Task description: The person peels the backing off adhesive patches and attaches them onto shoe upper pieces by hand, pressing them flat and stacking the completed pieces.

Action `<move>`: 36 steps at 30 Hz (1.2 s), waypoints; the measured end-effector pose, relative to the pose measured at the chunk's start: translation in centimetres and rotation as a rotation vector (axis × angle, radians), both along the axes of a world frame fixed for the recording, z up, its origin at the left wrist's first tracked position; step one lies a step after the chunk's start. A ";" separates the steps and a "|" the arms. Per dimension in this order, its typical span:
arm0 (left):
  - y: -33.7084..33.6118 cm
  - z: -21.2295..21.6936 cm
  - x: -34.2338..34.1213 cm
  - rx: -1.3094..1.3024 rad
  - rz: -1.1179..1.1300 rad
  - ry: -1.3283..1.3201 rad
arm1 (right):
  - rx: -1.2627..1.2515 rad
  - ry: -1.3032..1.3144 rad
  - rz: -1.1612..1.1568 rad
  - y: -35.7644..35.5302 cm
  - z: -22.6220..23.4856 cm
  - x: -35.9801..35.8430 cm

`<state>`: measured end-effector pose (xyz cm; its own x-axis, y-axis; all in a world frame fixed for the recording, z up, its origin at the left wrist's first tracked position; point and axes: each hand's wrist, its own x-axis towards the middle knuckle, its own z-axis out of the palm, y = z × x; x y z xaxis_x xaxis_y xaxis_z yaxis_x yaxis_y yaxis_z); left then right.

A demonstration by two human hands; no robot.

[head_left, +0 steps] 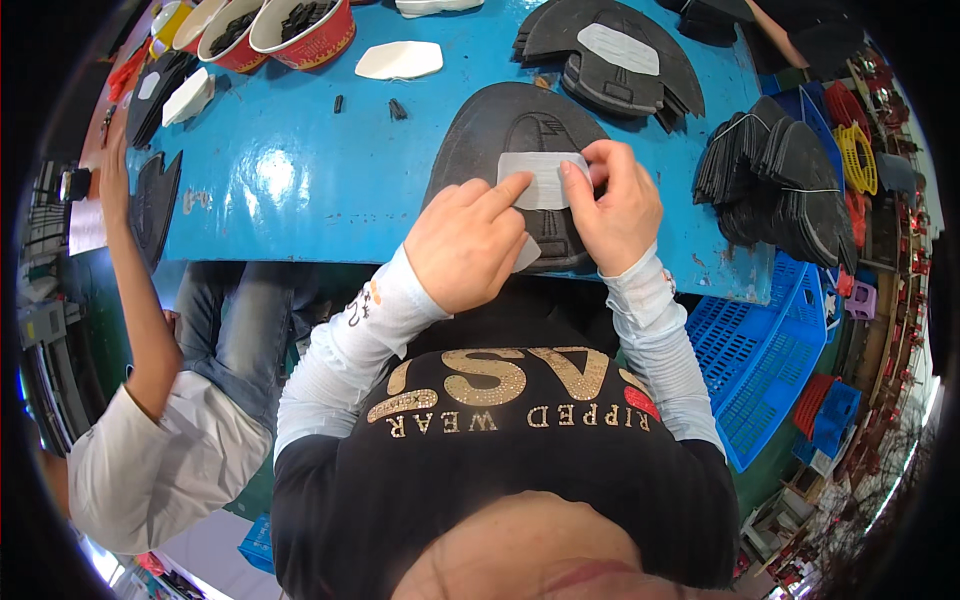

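A black, flat, round-topped sheet (475, 130) with moulded grooves lies at the table's near edge. On its middle rests a light grey rectangular patch (540, 180) with rounded corners. My right hand (622, 205) pinches the patch's right end, thumb on top and fingers curled behind. From the left, the index finger of my left hand (465, 240) presses on the patch, the other fingers folded in. Out from under that hand pokes the rounded corner of another pale grey patch (526, 254); it seems held in the palm, which is hidden.
Stacked black sheets (610, 60), topped by a grey patch, lie at the far right, with bundles of black sheets (775, 180) at the right edge. White patch stacks (398, 60) and red tubs (303, 35) of black strips stand far left. A co-worker's arm (140, 290) reaches in at left. Blue crates (750, 350) stand right.
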<state>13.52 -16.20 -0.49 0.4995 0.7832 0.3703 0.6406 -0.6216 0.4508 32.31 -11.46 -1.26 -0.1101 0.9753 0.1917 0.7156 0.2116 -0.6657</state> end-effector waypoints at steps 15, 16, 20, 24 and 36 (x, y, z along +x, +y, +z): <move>-1.0 -0.5 -1.8 -0.056 0.102 0.156 | 0.197 -0.488 0.485 -0.1 -1.5 2.3; -1.1 -0.4 -1.9 -0.054 0.109 0.159 | 0.202 -0.485 0.491 0.1 -0.6 1.8; -2.3 -0.6 -2.4 0.009 0.162 0.095 | 0.263 -0.502 0.558 -1.7 0.0 -2.1; -2.3 -0.7 -3.6 0.051 0.255 0.018 | 0.236 -0.524 0.642 -1.4 -0.1 -2.6; -3.2 0.2 -3.1 0.046 0.265 -0.120 | 0.371 -0.196 0.149 1.3 -0.1 3.4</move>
